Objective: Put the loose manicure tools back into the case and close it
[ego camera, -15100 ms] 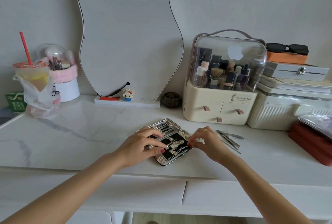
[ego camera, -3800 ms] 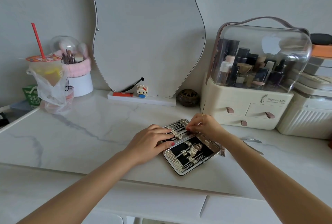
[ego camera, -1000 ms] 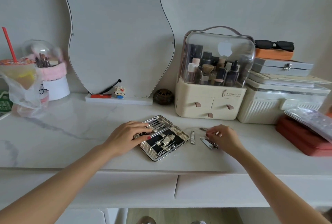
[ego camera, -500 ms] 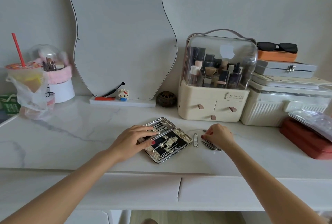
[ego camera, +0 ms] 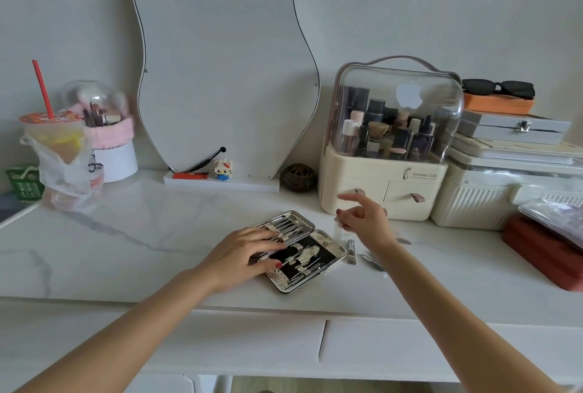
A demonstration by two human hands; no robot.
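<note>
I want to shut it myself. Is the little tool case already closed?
No, the case lies open flat on the table, with the left hand resting on it.

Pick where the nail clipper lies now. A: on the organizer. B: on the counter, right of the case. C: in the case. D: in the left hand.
B: the nail clipper lies flat on the counter just right of the open case, below the raised right hand.

You are lifting your right hand (ego camera: 366, 219) off the loose tools (ego camera: 373, 261) on the surface (ego camera: 142, 235), now pinching a slim tool (ego camera: 338, 228) above the open case (ego camera: 299, 250).
</note>
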